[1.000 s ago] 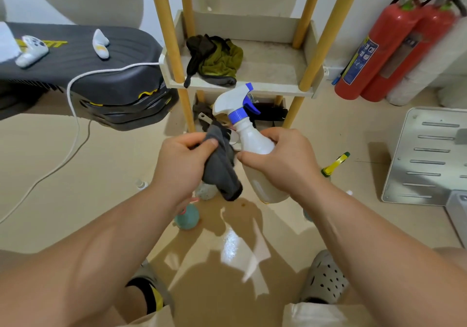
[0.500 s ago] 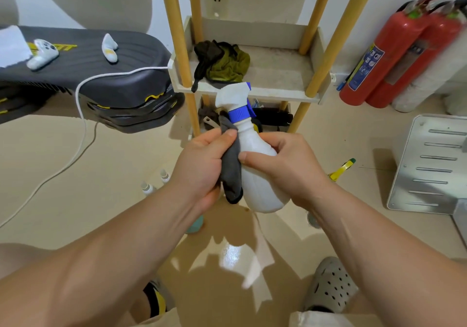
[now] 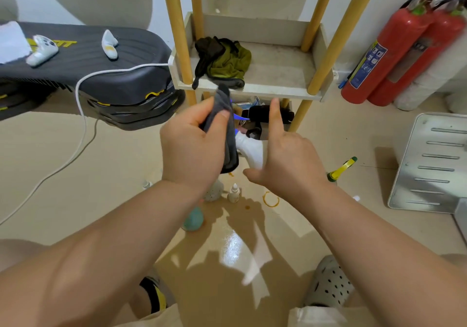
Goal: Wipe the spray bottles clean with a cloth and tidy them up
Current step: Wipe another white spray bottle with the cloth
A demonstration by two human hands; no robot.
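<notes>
Fingers of the left hand (image 3: 194,150) clamp a grey cloth (image 3: 228,134) against the white spray bottle (image 3: 251,151), which sits between both hands in front of the shelf (image 3: 252,91). On the right hand (image 3: 288,160) the forefinger stands straight; whether its hidden fingers grip the bottle, I cannot tell.

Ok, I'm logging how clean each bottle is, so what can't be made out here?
Head view:
1. White plastic spray bottle: mostly covered by the grey cloth and right hand; cleanliness unreadable.
2. Right hand's grip: its far fingers sit behind the palm.
3. Speckled white floor bottle: top hidden behind the left hand.
4. Red fire extinguisher's blue label: too small to read.
</notes>
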